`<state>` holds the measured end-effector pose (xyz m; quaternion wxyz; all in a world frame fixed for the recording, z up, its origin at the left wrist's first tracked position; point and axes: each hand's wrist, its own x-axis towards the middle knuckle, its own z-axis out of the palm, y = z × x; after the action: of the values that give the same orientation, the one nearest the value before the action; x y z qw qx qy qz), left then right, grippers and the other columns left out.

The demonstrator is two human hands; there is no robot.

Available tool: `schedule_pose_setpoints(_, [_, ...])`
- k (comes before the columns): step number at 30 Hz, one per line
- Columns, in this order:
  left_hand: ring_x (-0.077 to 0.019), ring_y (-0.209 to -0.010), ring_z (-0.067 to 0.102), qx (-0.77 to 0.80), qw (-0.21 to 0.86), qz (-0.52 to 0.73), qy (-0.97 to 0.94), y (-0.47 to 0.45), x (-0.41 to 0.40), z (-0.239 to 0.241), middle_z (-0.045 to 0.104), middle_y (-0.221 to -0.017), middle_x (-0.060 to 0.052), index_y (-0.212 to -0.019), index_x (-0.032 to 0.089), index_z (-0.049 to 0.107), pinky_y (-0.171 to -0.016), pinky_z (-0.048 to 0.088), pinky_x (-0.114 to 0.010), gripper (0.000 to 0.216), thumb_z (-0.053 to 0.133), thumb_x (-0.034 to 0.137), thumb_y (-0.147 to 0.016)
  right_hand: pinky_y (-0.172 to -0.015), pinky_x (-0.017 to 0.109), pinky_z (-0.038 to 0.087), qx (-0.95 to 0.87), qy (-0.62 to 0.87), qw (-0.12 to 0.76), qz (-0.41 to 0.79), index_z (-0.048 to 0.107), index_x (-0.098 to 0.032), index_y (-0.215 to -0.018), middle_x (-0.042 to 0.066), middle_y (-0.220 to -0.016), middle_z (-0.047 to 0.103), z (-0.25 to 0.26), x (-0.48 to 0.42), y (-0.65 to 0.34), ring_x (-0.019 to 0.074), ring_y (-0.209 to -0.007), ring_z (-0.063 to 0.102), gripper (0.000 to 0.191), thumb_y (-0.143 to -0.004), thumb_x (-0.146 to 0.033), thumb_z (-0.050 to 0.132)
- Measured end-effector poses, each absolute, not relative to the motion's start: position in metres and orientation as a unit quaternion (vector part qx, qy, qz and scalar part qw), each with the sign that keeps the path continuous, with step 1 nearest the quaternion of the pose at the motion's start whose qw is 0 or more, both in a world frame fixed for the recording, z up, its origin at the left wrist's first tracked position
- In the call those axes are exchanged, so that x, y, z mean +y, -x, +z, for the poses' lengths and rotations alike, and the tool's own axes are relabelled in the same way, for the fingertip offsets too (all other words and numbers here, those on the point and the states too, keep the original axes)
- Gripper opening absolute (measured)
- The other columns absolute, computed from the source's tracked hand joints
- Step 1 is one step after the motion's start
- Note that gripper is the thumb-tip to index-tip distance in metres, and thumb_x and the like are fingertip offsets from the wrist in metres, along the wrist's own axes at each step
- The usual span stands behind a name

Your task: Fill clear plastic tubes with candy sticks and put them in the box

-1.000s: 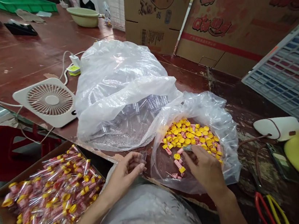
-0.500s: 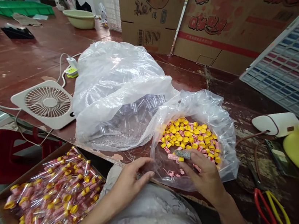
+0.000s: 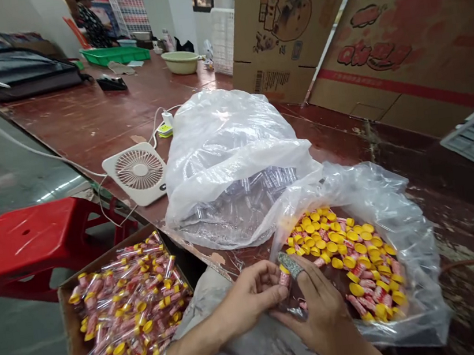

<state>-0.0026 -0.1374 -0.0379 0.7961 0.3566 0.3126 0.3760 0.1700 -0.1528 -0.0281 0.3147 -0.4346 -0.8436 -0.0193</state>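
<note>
Between my hands is a small pink piece with a yellow cap [image 3: 284, 276]. My left hand [image 3: 252, 292] pinches it between thumb and fingers. From the other side my right hand [image 3: 321, 306] meets it, its grey-wrapped index finger against the cap; the right grip is partly hidden. Right beside that hand, many yellow-capped pink pieces [image 3: 346, 244] lie in an opened clear plastic bag [image 3: 426, 286]. Below left, a cardboard box [image 3: 69, 339] holds clear tubes [image 3: 125, 320] with pink contents and yellow caps. A larger translucent bag [image 3: 229, 120] with empty clear tubes [image 3: 278, 178] lies ahead.
A white fan [image 3: 140, 170] with a cable stands left of the large bag. A red stool [image 3: 30, 234] is beside the table. Tall cardboard sheets [image 3: 397, 34] stand behind. Farther off are a pale basin [image 3: 182, 62], a green tray [image 3: 116, 56] and a seated person [image 3: 92, 25].
The view has swung left. The capped pink piece, earlier in my right hand, is now between both hands. My left hand has come across and closed on it.
</note>
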Motion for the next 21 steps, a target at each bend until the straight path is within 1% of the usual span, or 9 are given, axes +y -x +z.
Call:
schedule_pose_setpoints(3, [-0.0142,-0.072,0.061,0.303,0.810,0.370,-0.340,-0.002,-0.138,-0.040,0.062,-0.080,-0.001,-0.091,0.015,0.054,-0.069,0.048,-0.026,0.043,0.081,0.043,-0.072,-0.084,0.046,0.059,-0.822,0.447,0.346,-0.074,0.055,-0.018,-0.098,0.016,-0.100,0.068,-0.038,-0.151,-0.161,0.0306,-0.100,0.068,0.029,-0.087,-0.043,0.066])
schedule_pose_setpoints(5, [-0.0155,-0.071,0.062,0.310,0.808,0.346,-0.362,-0.001,-0.136,-0.039,0.061,-0.080,-0.001,-0.090,0.017,0.051,-0.068,0.049,-0.028,0.039,0.077,0.042,-0.074,-0.088,0.048,0.058,-0.831,0.435,0.340,-0.069,0.055,-0.019,-0.100,0.015,-0.101,0.068,-0.038,-0.149,-0.159,0.0311,-0.102,0.067,0.033,-0.085,-0.046,0.067])
schedule_pose_setpoints(7, [-0.0148,-0.071,0.059,0.352,0.754,0.320,-0.453,0.007,-0.128,-0.037,0.059,-0.078,0.000,-0.086,0.018,0.050,-0.066,0.047,-0.027,0.027,0.071,0.031,-0.077,-0.095,0.050,0.055,-0.851,0.424,0.306,-0.036,0.054,-0.018,-0.112,0.016,-0.115,0.067,-0.033,-0.146,-0.164,0.0328,-0.114,0.063,0.049,-0.084,-0.056,0.066])
schedule_pose_setpoints(8, [-0.0144,-0.072,0.057,0.393,0.688,0.307,-0.527,0.014,-0.120,-0.035,0.057,-0.079,0.001,-0.084,0.017,0.051,-0.066,0.046,-0.026,0.020,0.068,0.023,-0.077,-0.098,0.050,0.053,-0.857,0.428,0.286,-0.021,0.052,-0.016,-0.121,0.018,-0.124,0.064,-0.031,-0.144,-0.169,0.0338,-0.121,0.060,0.061,-0.084,-0.063,0.064])
schedule_pose_setpoints(10, [-0.0159,-0.075,0.055,0.495,0.476,0.260,-0.679,0.034,-0.100,-0.030,0.058,-0.083,-0.002,-0.085,0.016,0.056,-0.067,0.044,-0.027,0.012,0.059,0.009,-0.076,-0.096,0.049,0.053,-0.841,0.474,0.260,-0.017,0.046,-0.013,-0.134,0.020,-0.134,0.058,-0.027,-0.140,-0.187,0.0344,-0.126,0.057,0.076,-0.086,-0.071,0.056])
schedule_pose_setpoints(12, [-0.0198,-0.080,0.057,0.581,0.229,0.171,-0.762,0.058,-0.074,-0.026,0.061,-0.094,-0.008,-0.095,0.015,0.062,-0.068,0.044,-0.030,0.025,0.049,0.001,-0.079,-0.087,0.045,0.054,-0.790,0.551,0.262,-0.054,0.049,-0.013,-0.131,0.020,-0.126,0.063,-0.028,-0.136,-0.211,0.0330,-0.115,0.064,0.070,-0.091,-0.071,0.046])
schedule_pose_setpoints(14, [-0.0254,-0.085,0.060,0.612,0.052,0.068,-0.786,0.080,-0.048,-0.025,0.062,-0.101,-0.015,-0.106,0.014,0.066,-0.066,0.046,-0.034,0.034,0.042,0.000,-0.085,-0.083,0.043,0.051,-0.750,0.605,0.249,-0.091,0.058,-0.018,-0.114,0.014,-0.107,0.070,-0.031,-0.135,-0.235,0.0303,-0.099,0.069,0.055,-0.097,-0.067,0.039])
schedule_pose_setpoints(16, [-0.0314,-0.092,0.062,0.598,-0.033,0.007,-0.801,0.095,-0.027,-0.027,0.063,-0.104,-0.019,-0.105,0.013,0.068,-0.069,0.048,-0.038,0.031,0.042,0.005,-0.089,-0.084,0.041,0.046,-0.743,0.623,0.221,-0.105,0.061,-0.021,-0.097,0.009,-0.094,0.072,-0.035,-0.137,-0.253,0.0272,-0.088,0.070,0.049,-0.100,-0.062,0.035])
schedule_pose_setpoints(21, [-0.0381,-0.098,0.063,0.540,-0.091,-0.021,-0.836,0.105,-0.003,-0.042,0.066,-0.103,-0.023,-0.100,0.013,0.072,-0.075,0.048,-0.045,0.028,0.045,0.010,-0.091,-0.067,0.031,0.040,-0.744,0.638,0.174,-0.097,0.058,-0.022,-0.080,0.004,-0.078,0.068,-0.042,-0.138,-0.256,0.0190,-0.071,0.064,0.039,-0.105,-0.045,0.038])
